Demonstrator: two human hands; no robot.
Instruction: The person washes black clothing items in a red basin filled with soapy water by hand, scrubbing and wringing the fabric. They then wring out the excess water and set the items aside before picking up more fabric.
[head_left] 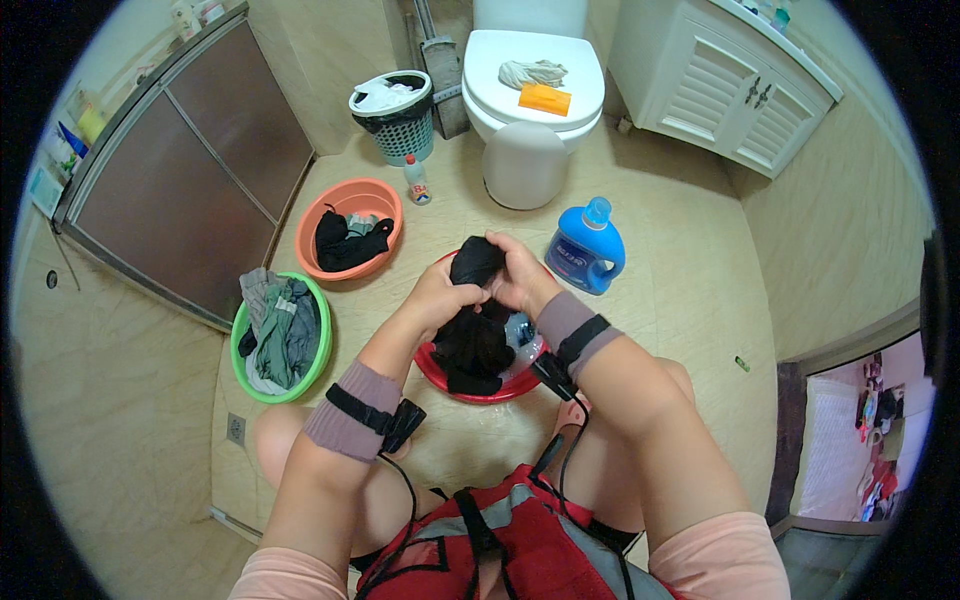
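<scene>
Beige flooring point(680, 310) surrounds me, with one toilet point(485, 65) ahead, its lid down under one grey cloth point(532, 74) and one orange packet point(545, 99). Three basins stand on the floor: one red point(480, 398) between my knees, one orange point(348, 193) and one green point(327, 335) to my left. Both my hands are over the red basin; my left fingers point(463, 293) and right fingers point(505, 248) grip one bunched black cloth point(477, 262) between them. Below it, more dark fabric point(475, 350) fills much of the red basin; I cannot tell whether the two are joined. Black and grey-green clothes point(350, 245) lie in the orange basin, grey and green ones point(282, 330) in the green. Two bottles stand farther off: one large blue point(585, 250), one small white point(417, 184) with a red cap, near one bin point(405, 140).
</scene>
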